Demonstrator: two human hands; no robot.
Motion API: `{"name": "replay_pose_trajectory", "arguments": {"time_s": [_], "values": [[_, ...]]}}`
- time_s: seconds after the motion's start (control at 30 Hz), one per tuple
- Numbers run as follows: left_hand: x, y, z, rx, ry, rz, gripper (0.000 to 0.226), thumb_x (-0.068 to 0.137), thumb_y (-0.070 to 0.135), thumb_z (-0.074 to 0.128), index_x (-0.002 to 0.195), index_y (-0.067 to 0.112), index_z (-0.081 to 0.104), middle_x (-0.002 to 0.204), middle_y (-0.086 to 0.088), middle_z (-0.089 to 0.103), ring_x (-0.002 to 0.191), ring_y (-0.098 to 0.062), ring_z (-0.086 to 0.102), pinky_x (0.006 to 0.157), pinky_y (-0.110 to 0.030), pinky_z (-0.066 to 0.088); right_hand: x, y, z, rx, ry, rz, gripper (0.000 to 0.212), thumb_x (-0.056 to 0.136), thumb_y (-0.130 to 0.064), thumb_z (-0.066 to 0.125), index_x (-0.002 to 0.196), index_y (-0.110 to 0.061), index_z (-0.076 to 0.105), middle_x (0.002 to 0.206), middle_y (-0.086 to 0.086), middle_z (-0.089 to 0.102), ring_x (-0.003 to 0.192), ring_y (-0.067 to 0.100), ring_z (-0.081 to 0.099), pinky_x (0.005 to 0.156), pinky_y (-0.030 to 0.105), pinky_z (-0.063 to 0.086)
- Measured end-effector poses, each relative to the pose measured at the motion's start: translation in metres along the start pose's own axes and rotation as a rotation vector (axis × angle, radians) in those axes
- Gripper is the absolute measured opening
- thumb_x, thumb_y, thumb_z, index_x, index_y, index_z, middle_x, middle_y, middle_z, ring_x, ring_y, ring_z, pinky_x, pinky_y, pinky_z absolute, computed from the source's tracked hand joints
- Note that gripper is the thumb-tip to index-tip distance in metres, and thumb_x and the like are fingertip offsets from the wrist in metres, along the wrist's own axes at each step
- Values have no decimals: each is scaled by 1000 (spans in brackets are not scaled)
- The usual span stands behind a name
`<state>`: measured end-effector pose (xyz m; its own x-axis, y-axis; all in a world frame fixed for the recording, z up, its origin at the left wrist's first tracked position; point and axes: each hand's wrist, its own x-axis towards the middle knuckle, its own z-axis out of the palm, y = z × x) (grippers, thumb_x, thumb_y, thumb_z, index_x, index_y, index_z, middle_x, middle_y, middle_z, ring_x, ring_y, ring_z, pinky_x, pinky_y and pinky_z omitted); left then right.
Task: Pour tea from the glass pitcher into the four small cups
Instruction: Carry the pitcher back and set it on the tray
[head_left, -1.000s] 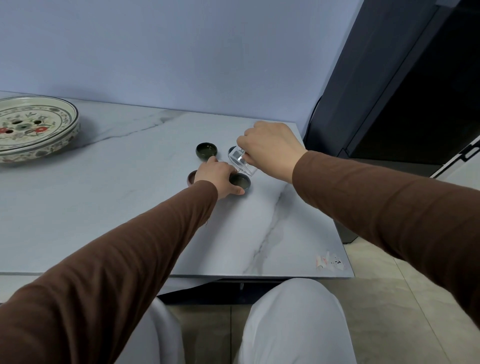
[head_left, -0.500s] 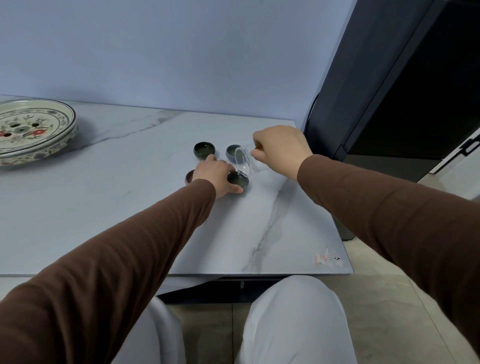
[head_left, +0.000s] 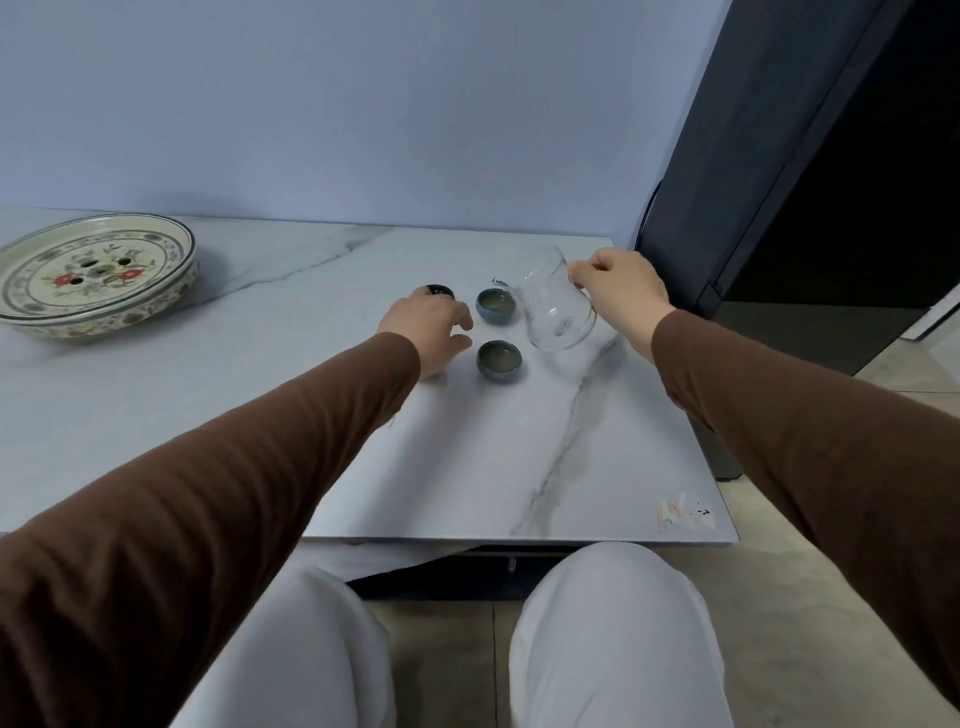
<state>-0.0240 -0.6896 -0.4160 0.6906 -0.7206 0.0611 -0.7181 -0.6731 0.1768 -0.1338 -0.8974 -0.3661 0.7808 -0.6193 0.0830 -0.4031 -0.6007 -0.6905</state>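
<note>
The person sat at a marble table (head_left: 260, 415) with both brown sleeves stretched out over it, white trousers showing below the near edge. The right hand (head_left: 621, 291) was closed around the handle side of the glass pitcher (head_left: 558, 306), pinching it between fingers and thumb. The pitcher was held tilted, its mouth leaning away toward the wall and its spout pointing left, close over the far cup (head_left: 497, 305). It looked clear and nearly empty; I could not tell whether its base touched the tabletop. Two small cups stood in plain sight just left of the pitcher: the far cup and, nearer the person, the near cup (head_left: 499, 360), each holding pale liquid. The left hand (head_left: 428, 327) lay palm down beside them with its fingers loosely curled and spread, gripping nothing that I could see. Past its knuckles the dark rim of a third cup (head_left: 439, 291) peeked out. Any fourth cup was hidden under that hand. Well apart, on the far left of the table, sat a wide patterned dish (head_left: 93, 275) with red flowers and small holes in its middle. A dark cabinet (head_left: 805, 156) stood at the table's right.
</note>
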Motion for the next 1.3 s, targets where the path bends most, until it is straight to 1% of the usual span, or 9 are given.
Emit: {"name": "replay_pose_trajectory", "arguments": {"time_s": [0.2, 0.43, 0.57, 0.67, 0.93, 1.0, 1.1, 1.23, 1.3], "values": [[2, -24, -34, 29, 88, 7, 27, 92, 34, 54, 114, 24, 65, 112, -2, 66, 110, -27, 49, 86, -37, 44, 7, -25, 24, 224, -1, -28, 38, 92, -45, 50, 82, -12, 65, 76, -7, 60, 80, 18, 54, 77, 35, 46], [62, -82, -36, 116, 86, 44, 28, 92, 39, 53, 115, 25, 63, 113, 2, 66, 111, -24, 50, 85, -39, 46, 70, -42, 73, 295, -39, -67, 32, 96, -40, 48, 74, -20, 59, 72, -11, 57, 66, 13, 48, 65, 30, 39], [79, -104, -41, 92, 22, -20, 30, 92, 40, 53, 116, 24, 63, 111, 2, 66, 109, -24, 52, 83, -37, 46, 89, -56, 87, 309, -91, -26, 29, 95, -37, 47, 78, -17, 60, 76, -7, 59, 70, 15, 48, 67, 31, 40], [75, -110, -56, 57, -63, -67, 32, 92, 42, 52, 117, 26, 62, 111, 3, 66, 108, -23, 52, 83, -36, 45, 88, -75, 83, 319, -155, 39, 31, 96, -36, 46, 80, -13, 59, 84, 2, 62, 73, 16, 49, 69, 32, 41], [41, -129, -165, -48, -183, -173, 33, 92, 42, 51, 119, 26, 61, 118, 3, 65, 112, -24, 52, 88, -36, 45, 61, -190, 37, 349, -268, 184, 30, 97, -36, 45, 73, -18, 49, 83, 10, 58, 73, 17, 47, 69, 32, 39], [28, -136, -202, -55, -200, -192, 33, 92, 41, 52, 119, 25, 61, 118, 2, 65, 112, -24, 53, 87, -37, 45, 51, -227, 24, 352, -288, 225, 33, 93, -43, 44, 72, -17, 47, 91, 20, 62, 72, 17, 46, 67, 32, 38], [7, -147, -253, -81, -211, -229, 33, 92, 40, 52, 119, 23, 61, 119, 2, 65, 113, -25, 53, 87, -38, 47, 35, -278, 7, 322, -305, 263, 42, 86, -53, 42, 77, -12, 46, 99, 18, 65, 72, 16, 48, 69, 34, 38], [-18, -162, -301, -127, -238, -262, 34, 91, 39, 54, 119, 22, 61, 119, 1, 65, 112, -25, 54, 89, -39, 48, 17, -331, -8, 331, -337, 269, 38, 99, -34, 46, 87, 2, 50, 86, 20, 58, 76, 16, 47, 66, 31, 35], [-26, -169, -318, -132, -250, -272, 33, 91, 39, 54, 119, 22, 61, 118, 0, 66, 112, -26, 55, 89, -40, 48, 12, -350, -10, 335, -360, 273, 37, 100, -33, 45, 87, 2, 49, 89, 22, 59, 77, 16, 47, 65, 31, 35]]}}
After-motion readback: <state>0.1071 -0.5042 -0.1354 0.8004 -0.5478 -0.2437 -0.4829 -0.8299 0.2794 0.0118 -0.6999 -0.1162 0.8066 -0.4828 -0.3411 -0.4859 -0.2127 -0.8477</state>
